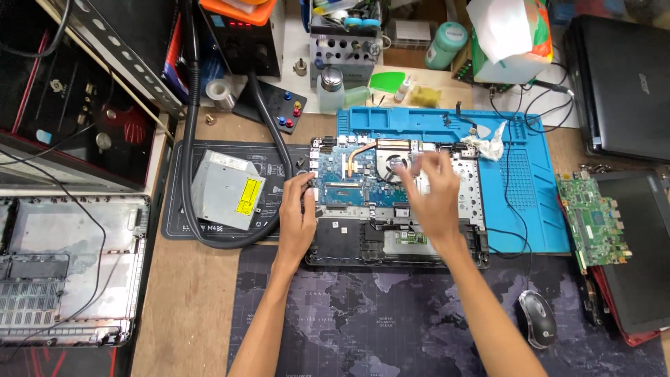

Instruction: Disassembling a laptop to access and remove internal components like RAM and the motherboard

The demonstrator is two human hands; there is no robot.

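Crowded on every side, our workbench (195, 293) carries a blue silicone repair mat (530, 188) at the centre and a dark map-printed desk mat (391, 321) nearer to us. On the blue mat lies the opened laptop base (391, 209), its cover already off, so the blue motherboard (345, 174), the copper heat pipe (359, 152) and the round cooling fan (392, 162) all show.

Our left hand (299, 209) rests on the left edge of the base, fingers curled loosely against the chassis beside the ports, steadying it and not gripping anything we can make out. Our right hand (434, 195) hovers over the right half of the base, just beside the fan; it is blurred, the fingers spread and apparently empty, though we cannot tell for sure whether a small part is pinched between them.

As far as we can judge, the work sits midway: the base is open and the silver optical drive (227, 190) lies apart on the grey mat (183, 209) to the left, while the motherboard, heat pipe and fan remain seated in the chassis.

Round about we see a hot-air hose (269, 126) looping past the drive, a second green circuit board (593, 220) to the right, a mouse (537, 318) near our right forearm, a crumpled wipe (488, 143) on the blue mat, and a bare laptop shell (70, 272) at far left.
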